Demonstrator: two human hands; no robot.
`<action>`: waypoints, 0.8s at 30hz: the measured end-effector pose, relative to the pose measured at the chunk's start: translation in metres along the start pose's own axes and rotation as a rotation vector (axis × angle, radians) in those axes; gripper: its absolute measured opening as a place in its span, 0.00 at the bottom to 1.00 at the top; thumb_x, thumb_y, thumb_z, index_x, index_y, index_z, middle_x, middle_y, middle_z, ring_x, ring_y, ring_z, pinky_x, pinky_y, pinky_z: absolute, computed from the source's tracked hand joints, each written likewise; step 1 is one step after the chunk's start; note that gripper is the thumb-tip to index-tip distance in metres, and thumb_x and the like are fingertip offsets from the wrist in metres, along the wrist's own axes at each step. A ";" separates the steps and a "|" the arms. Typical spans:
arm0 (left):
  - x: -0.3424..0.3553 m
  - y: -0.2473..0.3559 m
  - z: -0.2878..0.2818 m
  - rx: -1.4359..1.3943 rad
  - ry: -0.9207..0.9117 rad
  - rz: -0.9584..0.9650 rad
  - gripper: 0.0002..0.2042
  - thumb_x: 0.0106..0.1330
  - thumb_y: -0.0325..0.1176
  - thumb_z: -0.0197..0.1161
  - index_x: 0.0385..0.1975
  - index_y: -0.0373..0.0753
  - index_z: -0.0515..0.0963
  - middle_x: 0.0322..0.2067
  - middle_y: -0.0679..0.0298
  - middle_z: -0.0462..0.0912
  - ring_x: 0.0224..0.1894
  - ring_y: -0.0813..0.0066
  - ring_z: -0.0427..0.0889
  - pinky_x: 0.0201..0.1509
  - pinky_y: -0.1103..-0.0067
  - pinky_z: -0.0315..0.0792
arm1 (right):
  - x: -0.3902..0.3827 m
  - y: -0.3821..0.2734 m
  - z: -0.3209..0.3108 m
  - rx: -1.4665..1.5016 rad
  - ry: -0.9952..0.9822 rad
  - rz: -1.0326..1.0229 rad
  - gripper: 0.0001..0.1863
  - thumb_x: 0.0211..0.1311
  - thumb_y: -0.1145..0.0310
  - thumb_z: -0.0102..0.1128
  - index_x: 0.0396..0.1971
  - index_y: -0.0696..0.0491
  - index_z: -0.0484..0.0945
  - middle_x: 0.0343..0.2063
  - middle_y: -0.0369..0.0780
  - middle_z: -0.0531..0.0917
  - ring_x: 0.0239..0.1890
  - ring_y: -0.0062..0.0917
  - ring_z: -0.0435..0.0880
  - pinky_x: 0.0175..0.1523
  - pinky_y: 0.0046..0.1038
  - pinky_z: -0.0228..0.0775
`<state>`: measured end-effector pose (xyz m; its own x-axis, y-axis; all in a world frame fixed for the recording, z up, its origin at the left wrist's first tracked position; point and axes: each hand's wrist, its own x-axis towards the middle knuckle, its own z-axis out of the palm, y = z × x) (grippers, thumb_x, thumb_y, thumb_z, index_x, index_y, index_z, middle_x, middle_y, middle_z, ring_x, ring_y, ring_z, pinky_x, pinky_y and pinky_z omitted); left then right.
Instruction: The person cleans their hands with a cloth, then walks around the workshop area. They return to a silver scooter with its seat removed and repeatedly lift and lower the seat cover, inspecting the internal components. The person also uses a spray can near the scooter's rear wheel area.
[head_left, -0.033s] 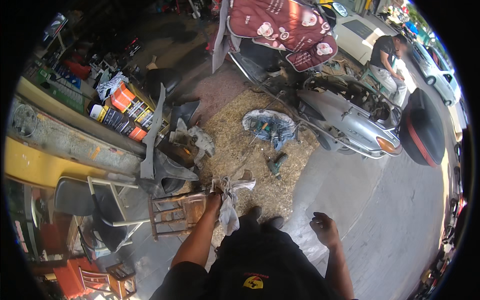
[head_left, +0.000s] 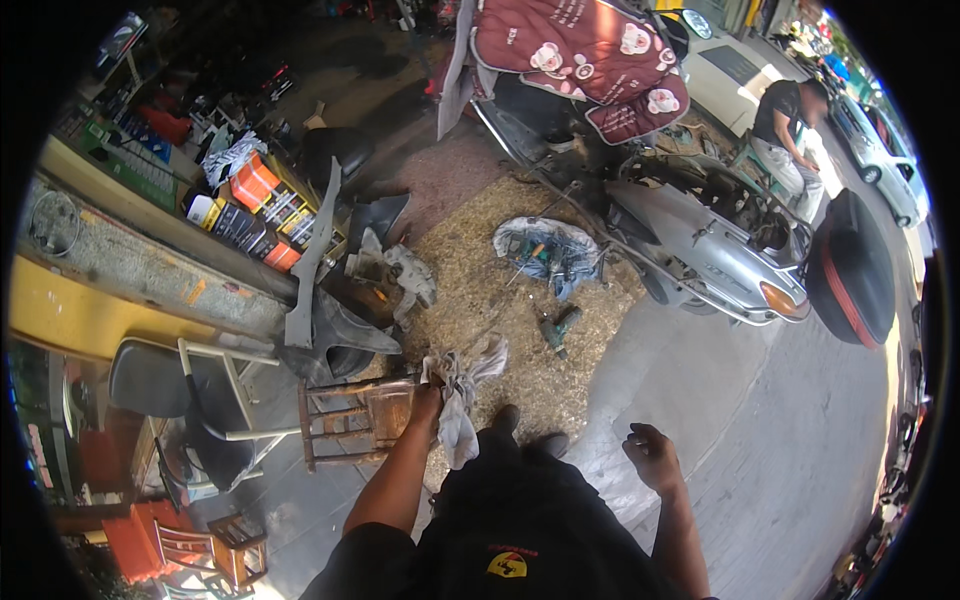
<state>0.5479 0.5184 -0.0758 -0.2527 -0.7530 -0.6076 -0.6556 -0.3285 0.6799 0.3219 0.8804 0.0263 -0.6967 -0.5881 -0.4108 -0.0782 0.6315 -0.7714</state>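
Here, on a workshop forecourt, your left hand point(head_left: 428, 398) is closed around a crumpled grey-white cloth rag point(head_left: 462, 392), which hangs down from your grip just above the low, worn wooden stool point(head_left: 352, 422) at your left. Your right hand point(head_left: 652, 455) hangs free at your side, fingers loosely curled and holding nothing.

Ahead of your dark shoes point(head_left: 528, 432), a patch of straw-coloured sawdust point(head_left: 480, 300) covers the paved ground. On it lie a green-and-black cordless power tool point(head_left: 558, 326) and a spread grey sheet scattered with small hand tools point(head_left: 548, 250), both well apart from your hands. Beyond them stands a silver scooter with its body panels stripped off point(head_left: 712, 248), a dark red patterned quilt point(head_left: 580, 55) draped over the vehicle behind it. Another person in a dark shirt point(head_left: 785, 125) bends over at the far side.

By the look of it, the work is mid-course: the rag is in hand, the scooter is open and unassembled, and the tools lie untouched on the ground.
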 end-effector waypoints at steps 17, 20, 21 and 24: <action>0.089 -0.097 -0.144 0.002 0.658 0.127 0.14 0.67 0.38 0.53 0.38 0.31 0.77 0.35 0.40 0.80 0.38 0.39 0.78 0.40 0.61 0.70 | 0.089 -0.089 0.069 -0.320 -0.224 -0.080 0.23 0.54 0.65 0.67 0.49 0.57 0.77 0.34 0.46 0.85 0.36 0.30 0.84 0.44 0.29 0.76; 0.116 -0.093 -0.206 -0.167 0.740 0.167 0.17 0.67 0.40 0.53 0.40 0.30 0.76 0.38 0.40 0.80 0.44 0.40 0.78 0.44 0.62 0.71 | 0.095 -0.098 0.078 -0.336 -0.216 -0.076 0.22 0.55 0.65 0.66 0.49 0.60 0.77 0.32 0.45 0.85 0.37 0.29 0.84 0.43 0.29 0.75; 0.125 -0.086 -0.226 -0.054 0.830 0.154 0.18 0.67 0.41 0.54 0.41 0.30 0.76 0.38 0.41 0.80 0.44 0.41 0.78 0.45 0.62 0.71 | 0.098 -0.100 0.081 -0.332 -0.197 -0.074 0.22 0.55 0.66 0.65 0.49 0.60 0.77 0.31 0.44 0.85 0.36 0.29 0.84 0.43 0.29 0.75; 0.142 -0.069 -0.276 -0.151 0.858 0.172 0.21 0.65 0.45 0.58 0.44 0.30 0.77 0.40 0.43 0.81 0.47 0.43 0.78 0.49 0.61 0.70 | 0.104 -0.107 0.090 -0.375 -0.211 -0.024 0.26 0.55 0.60 0.66 0.52 0.58 0.76 0.40 0.49 0.84 0.41 0.34 0.85 0.46 0.31 0.76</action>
<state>0.7530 0.2766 -0.0959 0.3213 -0.9468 -0.0159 -0.5415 -0.1975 0.8172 0.3221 0.7063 0.0231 -0.5338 -0.6706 -0.5151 -0.3735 0.7335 -0.5679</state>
